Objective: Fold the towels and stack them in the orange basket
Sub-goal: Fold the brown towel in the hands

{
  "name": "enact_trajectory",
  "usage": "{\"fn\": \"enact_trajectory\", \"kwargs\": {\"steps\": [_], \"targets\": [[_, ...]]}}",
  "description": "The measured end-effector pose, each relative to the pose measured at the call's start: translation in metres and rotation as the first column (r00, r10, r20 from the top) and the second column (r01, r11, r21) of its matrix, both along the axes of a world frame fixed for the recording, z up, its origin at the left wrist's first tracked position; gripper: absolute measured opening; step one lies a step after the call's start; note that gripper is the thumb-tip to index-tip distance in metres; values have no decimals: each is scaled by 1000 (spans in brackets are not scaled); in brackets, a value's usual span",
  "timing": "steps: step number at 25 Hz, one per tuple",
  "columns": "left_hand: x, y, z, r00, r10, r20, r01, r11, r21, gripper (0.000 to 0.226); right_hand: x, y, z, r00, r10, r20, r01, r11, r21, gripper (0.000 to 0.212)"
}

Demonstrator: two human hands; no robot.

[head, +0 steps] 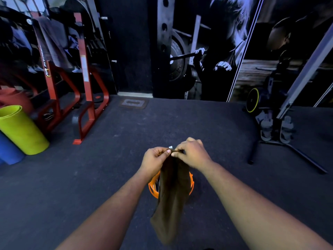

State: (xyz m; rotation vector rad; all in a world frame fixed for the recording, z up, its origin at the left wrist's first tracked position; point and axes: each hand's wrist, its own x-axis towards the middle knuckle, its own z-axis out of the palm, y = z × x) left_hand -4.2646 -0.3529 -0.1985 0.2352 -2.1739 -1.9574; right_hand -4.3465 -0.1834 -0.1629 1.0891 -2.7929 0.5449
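At the lower centre of the frame both hands meet at the top edge of a brown towel (pixel 172 192). The left hand (pixel 155 158) pinches that edge between thumb and curled fingers, and the right hand (pixel 193 153) pinches it just beside, thumbs nearly touching. The towel hangs down from them in a long narrow fold, its lower end blurred. Behind the towel, partly hidden, an orange basket (pixel 153 186) stands on the dark floor (pixel 90 177). At the left edge lie a yellow-green roll (pixel 19 129) and a blue roll (pixel 9 152); a red rack (pixel 84 78) stands in the upper left with another towel draped over it.
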Motion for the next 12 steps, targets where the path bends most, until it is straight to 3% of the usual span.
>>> {"fn": "enact_trajectory", "kwargs": {"steps": [4, 8, 10, 12], "targets": [[-3, -7, 0, 995, 87, 54, -87, 996, -6, 18, -7, 22, -6, 998, 26, 60, -35, 990, 140, 39], [-9, -42, -1, 934, 349, 81, -357, 923, 144, 24, -19, 62, -11, 991, -126, 35, 109, 946, 304, 38], [-12, -48, 1, 922, 380, 81, -384, 922, 49, 25, -22, 70, -10, 987, -153, -45, 159, 942, 294, 32], [-17, -46, 5, 914, 399, 77, -393, 916, -78, 23, -24, 69, -7, 986, -142, -84, 156, 970, 186, 24]]}}
